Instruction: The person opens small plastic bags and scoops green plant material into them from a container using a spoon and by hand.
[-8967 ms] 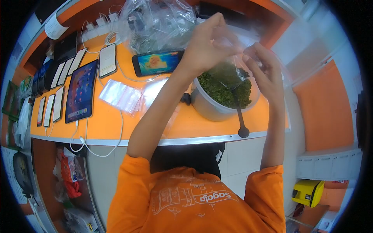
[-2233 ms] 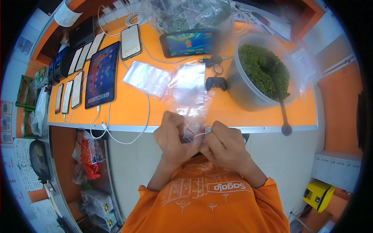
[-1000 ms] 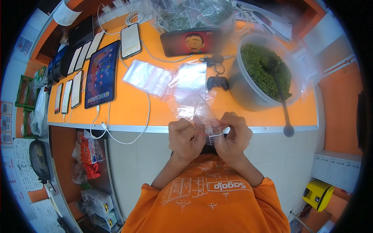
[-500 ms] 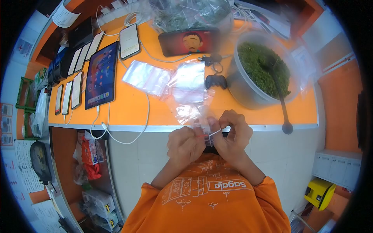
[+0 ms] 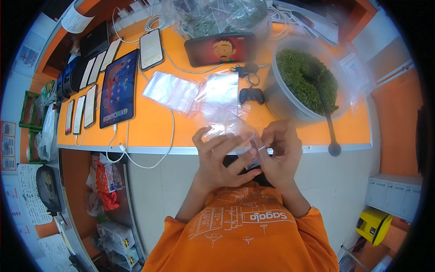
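My right hand (image 5: 282, 156) pinches a small clear zip bag (image 5: 259, 147) just in front of the table's near edge. My left hand (image 5: 222, 158) is open, its fingers spread beside the bag; whether a fingertip touches it I cannot tell. Beyond the hands, stacks of flat clear zip bags (image 5: 171, 92) lie on the orange table (image 5: 181, 131), some with red strips along the edge. To the right stands a clear plastic tub (image 5: 290, 109) of chopped green leafy stuff (image 5: 301, 77). A dark long-handled spoon (image 5: 327, 109) rests in it, its handle hanging over the rim.
Several phones (image 5: 152, 47) and a tablet (image 5: 118, 88) with white cables lie at the left. A phone (image 5: 220, 49) propped sideways shows a cartoon, in front of a large bag of filled packets (image 5: 222, 18). Keys (image 5: 248, 70) and a black fob (image 5: 251, 95) sit beside the tub.
My left hand has let go of the bag and spread its fingers. My right hand has shifted slightly right, still pinching the bag, which now tilts.
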The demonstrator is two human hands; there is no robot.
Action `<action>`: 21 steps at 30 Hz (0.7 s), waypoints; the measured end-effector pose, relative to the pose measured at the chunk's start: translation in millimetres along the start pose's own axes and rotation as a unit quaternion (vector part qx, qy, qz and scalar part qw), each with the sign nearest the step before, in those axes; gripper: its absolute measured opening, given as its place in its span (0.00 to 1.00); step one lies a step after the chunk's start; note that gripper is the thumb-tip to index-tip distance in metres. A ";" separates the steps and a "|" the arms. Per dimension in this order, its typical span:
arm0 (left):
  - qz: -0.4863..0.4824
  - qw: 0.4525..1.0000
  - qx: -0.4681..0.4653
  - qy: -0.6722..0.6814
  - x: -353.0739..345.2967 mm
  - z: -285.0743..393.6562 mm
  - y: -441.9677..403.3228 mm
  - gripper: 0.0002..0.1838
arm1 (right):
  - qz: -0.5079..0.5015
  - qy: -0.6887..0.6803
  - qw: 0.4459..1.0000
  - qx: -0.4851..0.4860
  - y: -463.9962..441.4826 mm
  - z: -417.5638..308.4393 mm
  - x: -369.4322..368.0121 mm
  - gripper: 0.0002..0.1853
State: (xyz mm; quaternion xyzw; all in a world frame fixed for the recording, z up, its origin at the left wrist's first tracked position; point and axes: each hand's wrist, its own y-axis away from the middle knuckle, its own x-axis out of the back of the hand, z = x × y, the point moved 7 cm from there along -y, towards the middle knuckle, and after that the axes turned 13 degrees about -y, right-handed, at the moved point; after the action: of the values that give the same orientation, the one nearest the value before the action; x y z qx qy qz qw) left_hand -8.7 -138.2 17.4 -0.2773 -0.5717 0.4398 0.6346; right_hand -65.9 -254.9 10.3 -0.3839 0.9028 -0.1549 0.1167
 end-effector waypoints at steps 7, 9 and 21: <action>-0.006 0.819 0.379 0.430 -23.8 -45.6 17.1 0.22 | -0.087 -0.049 0.980 -0.170 -6.4 6.8 6.4 0.16; -0.054 0.783 0.380 0.490 -25.2 -52.7 25.3 0.15 | -0.118 -0.128 0.965 -0.197 -3.2 10.9 4.0 0.16; 0.029 0.932 0.288 0.220 -3.3 -41.2 13.9 0.16 | -0.147 -0.130 0.943 -0.270 0.6 15.5 -0.1 0.18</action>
State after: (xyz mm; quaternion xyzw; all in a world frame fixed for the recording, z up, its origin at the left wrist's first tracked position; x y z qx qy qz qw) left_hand 27.9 -128.5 -4.0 -0.1887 -0.2586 0.5319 0.7840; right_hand -61.0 -257.3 -4.3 -0.5466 0.8210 0.1302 0.1010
